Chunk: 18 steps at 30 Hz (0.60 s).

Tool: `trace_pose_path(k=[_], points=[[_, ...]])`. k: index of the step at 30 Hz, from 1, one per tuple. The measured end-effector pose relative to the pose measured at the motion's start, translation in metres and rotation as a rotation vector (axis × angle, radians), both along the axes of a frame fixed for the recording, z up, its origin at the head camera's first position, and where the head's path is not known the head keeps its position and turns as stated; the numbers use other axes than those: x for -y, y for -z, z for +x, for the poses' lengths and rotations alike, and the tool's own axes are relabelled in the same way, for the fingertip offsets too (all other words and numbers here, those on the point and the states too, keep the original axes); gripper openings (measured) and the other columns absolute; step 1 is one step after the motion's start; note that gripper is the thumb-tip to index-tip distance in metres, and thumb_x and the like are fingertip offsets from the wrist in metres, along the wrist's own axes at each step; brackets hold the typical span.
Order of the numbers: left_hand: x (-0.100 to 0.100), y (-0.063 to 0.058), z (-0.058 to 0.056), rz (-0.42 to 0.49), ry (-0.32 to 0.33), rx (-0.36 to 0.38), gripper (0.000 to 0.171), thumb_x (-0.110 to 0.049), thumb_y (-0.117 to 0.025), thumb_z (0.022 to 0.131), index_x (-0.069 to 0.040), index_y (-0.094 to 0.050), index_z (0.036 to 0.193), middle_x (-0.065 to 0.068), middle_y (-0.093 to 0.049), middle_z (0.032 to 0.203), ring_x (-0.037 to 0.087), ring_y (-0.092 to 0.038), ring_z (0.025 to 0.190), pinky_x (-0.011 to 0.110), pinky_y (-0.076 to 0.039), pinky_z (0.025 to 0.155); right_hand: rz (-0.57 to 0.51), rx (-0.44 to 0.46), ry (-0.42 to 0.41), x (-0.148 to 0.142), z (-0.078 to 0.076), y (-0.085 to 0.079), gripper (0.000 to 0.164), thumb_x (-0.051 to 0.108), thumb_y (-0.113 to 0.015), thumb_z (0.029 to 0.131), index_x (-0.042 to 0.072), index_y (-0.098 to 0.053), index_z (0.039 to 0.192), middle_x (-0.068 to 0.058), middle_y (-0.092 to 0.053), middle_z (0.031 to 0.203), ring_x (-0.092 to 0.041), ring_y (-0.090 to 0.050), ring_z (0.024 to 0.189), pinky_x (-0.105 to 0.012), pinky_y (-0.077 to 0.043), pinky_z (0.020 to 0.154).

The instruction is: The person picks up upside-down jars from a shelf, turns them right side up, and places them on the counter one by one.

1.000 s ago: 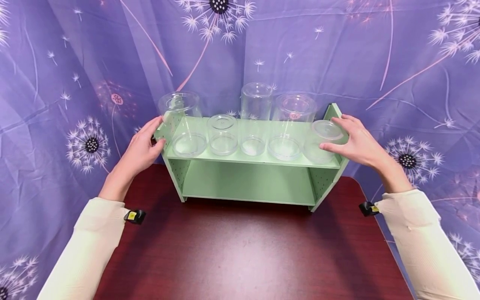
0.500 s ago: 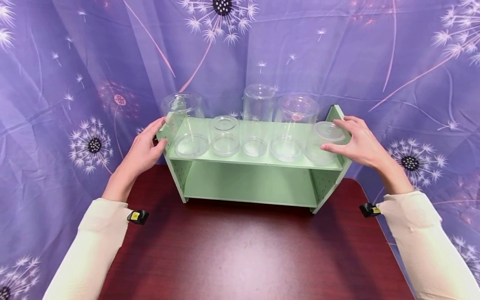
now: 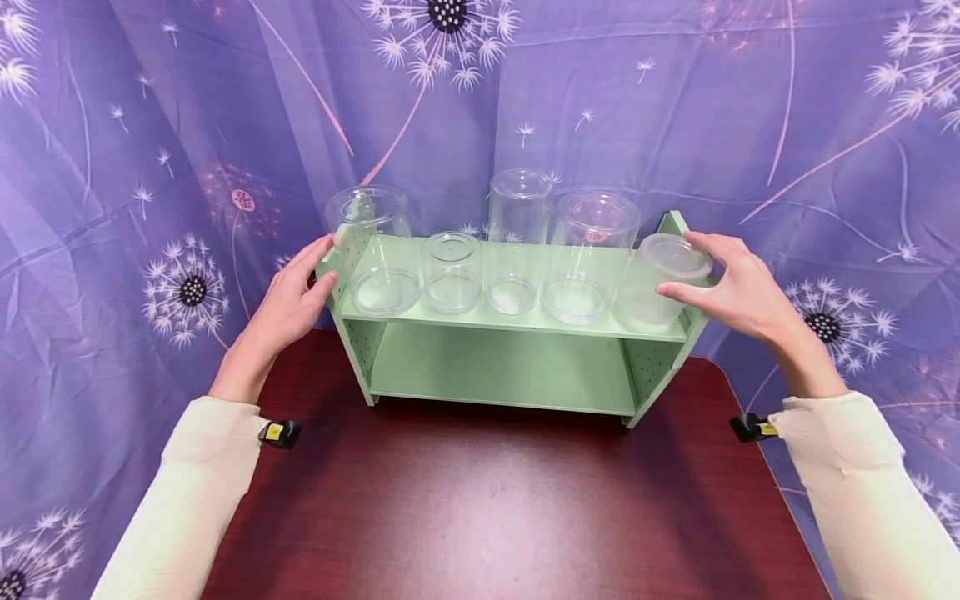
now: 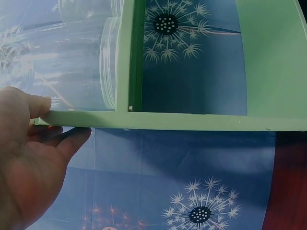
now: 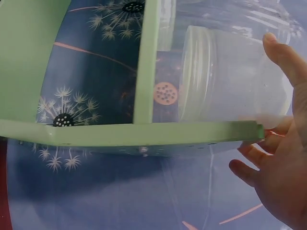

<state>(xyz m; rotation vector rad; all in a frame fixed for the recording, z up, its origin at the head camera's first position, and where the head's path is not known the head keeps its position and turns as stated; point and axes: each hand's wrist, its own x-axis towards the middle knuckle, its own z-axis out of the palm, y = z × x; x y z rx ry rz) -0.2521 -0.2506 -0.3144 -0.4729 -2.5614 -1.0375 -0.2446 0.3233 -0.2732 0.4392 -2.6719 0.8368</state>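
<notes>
A small light-green two-tier shelf [image 3: 495, 362] stands on the table, with a row of clear plastic jars along its top board. My left hand [image 3: 279, 304] holds the edge of the left side panel [image 4: 86, 119], thumb on the inner face and fingers outside. My right hand [image 3: 742, 287] grips the short cloudy jar [image 3: 660, 279] at the right end of the row. In the right wrist view a gap separates this jar's wide rim [image 5: 195, 74] from the top board [image 5: 146, 62]. Some right fingers lie outside the right side panel [image 5: 158, 134], partly hidden.
Beside the held jar stands a wide tall jar [image 3: 592, 250]; a narrow tall jar [image 3: 517, 242], a short jar [image 3: 452, 271] and another wide jar [image 3: 382, 250] continue leftward. The dark red table [image 3: 487, 500] lies in front. A purple dandelion curtain [image 3: 600, 50] hangs behind.
My right hand has shifted slightly right, and the short cloudy jar has risen and moved right with it. My left hand stays on the side panel. The view has drifted slightly.
</notes>
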Motion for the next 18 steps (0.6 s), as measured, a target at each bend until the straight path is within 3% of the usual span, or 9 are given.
trace_pose_path(k=[7,10,14,18], points=[[0.0,0.001,-0.001,0.019,-0.001,-0.014,0.056,-0.015,-0.05,0.107,0.0,-0.035,0.159,0.018,-0.033,0.165,0.036,-0.026,0.152,0.05,-0.02,0.125,-0.036,-0.014,0.019,-0.004,0.014,-0.012,0.083,0.031,-0.087,0.083,0.007,-0.05,0.153,-0.027,-0.048,0.151,-0.045,-0.04,0.141,-0.061,-0.029,0.116],[0.0,0.002,-0.002,0.023,-0.004,-0.014,0.056,-0.015,-0.051,0.107,-0.001,-0.035,0.159,0.017,-0.033,0.165,0.035,-0.027,0.152,0.049,-0.02,0.125,-0.047,-0.031,0.028,-0.004,0.022,-0.016,0.082,0.03,-0.087,0.084,0.009,-0.05,0.154,-0.023,-0.05,0.15,-0.04,-0.045,0.138,-0.04,-0.033,0.116],[0.0,0.004,-0.003,0.024,-0.008,-0.018,0.056,-0.015,-0.051,0.107,-0.001,-0.036,0.159,0.016,-0.034,0.165,0.035,-0.027,0.152,0.049,-0.02,0.125,-0.076,-0.07,0.027,-0.004,0.035,-0.021,0.082,0.025,-0.088,0.083,0.012,-0.05,0.154,-0.018,-0.055,0.146,-0.007,-0.052,0.126,-0.009,-0.032,0.099],[-0.001,0.004,-0.001,0.03,-0.007,-0.028,0.056,-0.014,-0.051,0.107,-0.001,-0.037,0.159,0.017,-0.034,0.164,0.035,-0.028,0.152,0.049,-0.021,0.125,-0.115,-0.106,0.017,-0.006,0.048,-0.026,0.083,0.018,-0.09,0.08,0.015,-0.052,0.154,-0.011,-0.056,0.141,0.013,-0.05,0.109,-0.001,-0.034,0.09]])
